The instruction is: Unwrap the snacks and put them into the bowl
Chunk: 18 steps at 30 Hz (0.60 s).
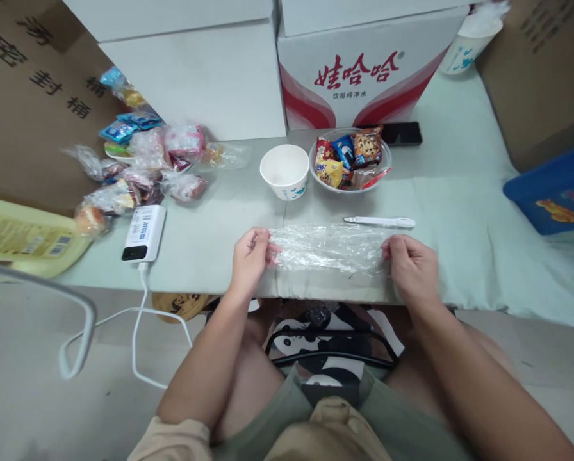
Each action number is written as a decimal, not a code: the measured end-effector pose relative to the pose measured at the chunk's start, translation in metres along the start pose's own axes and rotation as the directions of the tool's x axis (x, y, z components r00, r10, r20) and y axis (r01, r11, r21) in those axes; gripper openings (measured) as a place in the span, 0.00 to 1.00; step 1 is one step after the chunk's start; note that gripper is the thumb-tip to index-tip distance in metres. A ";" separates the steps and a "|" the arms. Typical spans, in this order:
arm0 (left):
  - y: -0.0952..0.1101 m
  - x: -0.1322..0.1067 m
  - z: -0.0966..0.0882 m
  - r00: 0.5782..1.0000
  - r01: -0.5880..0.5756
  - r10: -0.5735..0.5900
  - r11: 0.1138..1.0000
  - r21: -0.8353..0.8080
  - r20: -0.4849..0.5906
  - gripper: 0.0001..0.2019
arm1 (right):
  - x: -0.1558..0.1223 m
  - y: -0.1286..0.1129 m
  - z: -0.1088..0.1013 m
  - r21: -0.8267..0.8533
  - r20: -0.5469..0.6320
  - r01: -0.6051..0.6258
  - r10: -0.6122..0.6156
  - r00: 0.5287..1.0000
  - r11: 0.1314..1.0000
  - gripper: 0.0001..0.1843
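A clear, crinkled plastic bag point(328, 248) is stretched flat between my two hands near the table's front edge. My left hand point(252, 253) pinches its left end. At the right end, my right hand point(412, 262) has its fingers closed on the plastic. Just beyond the bag lies a white utility knife point(379, 221). Behind it stand a white paper cup point(285, 171) and a clear plastic bowl point(352, 187) that holds several wrapped snacks point(343, 153).
Several packaged snacks point(147, 150) are heaped at the left, near a white power bank point(144, 232) with a cable. White cartons point(364, 77) line the back, with a dark phone point(405, 133) before them. A blue package point(556, 186) stands at the right.
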<state>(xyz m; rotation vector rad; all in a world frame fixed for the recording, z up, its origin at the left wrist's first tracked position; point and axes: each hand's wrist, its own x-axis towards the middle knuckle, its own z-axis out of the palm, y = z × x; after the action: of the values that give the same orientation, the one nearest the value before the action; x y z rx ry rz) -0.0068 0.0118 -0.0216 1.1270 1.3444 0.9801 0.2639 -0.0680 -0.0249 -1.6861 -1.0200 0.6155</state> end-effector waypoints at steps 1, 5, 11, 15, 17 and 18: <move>0.000 0.000 0.000 0.999 -0.024 0.025 1.000 -0.011 0.025 0.26 | 0.001 -0.001 0.000 0.009 -0.027 -0.021 0.021 0.999 1.000 0.25; 0.000 0.000 0.000 0.992 -0.051 0.050 0.999 0.011 0.117 0.26 | 0.007 0.002 -0.003 0.062 -0.120 -0.125 0.131 0.984 0.990 0.25; 0.003 0.002 0.009 0.999 0.012 -0.008 0.992 0.124 -0.037 0.14 | 0.016 0.010 -0.005 -0.008 -0.099 -0.124 0.123 0.987 0.992 0.24; 0.005 0.000 0.014 0.999 0.020 -0.013 0.983 0.180 -0.044 0.13 | 0.020 0.008 -0.006 -0.005 -0.029 -0.115 0.115 0.993 0.993 0.17; 0.003 0.000 0.013 0.998 0.005 0.009 0.972 0.233 -0.060 0.15 | 0.021 0.006 -0.007 0.013 -0.014 -0.109 0.109 0.994 0.994 0.14; 0.001 0.001 0.013 0.997 -0.007 0.027 0.963 0.271 -0.070 0.16 | 0.021 0.005 -0.008 0.013 -0.014 -0.106 0.106 0.994 0.994 0.13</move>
<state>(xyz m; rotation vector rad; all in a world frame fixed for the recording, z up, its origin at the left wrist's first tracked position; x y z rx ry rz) 0.0062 0.0124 -0.0218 1.3193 1.5653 0.8743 0.2828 -0.0545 -0.0256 -1.7403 -0.9189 0.6755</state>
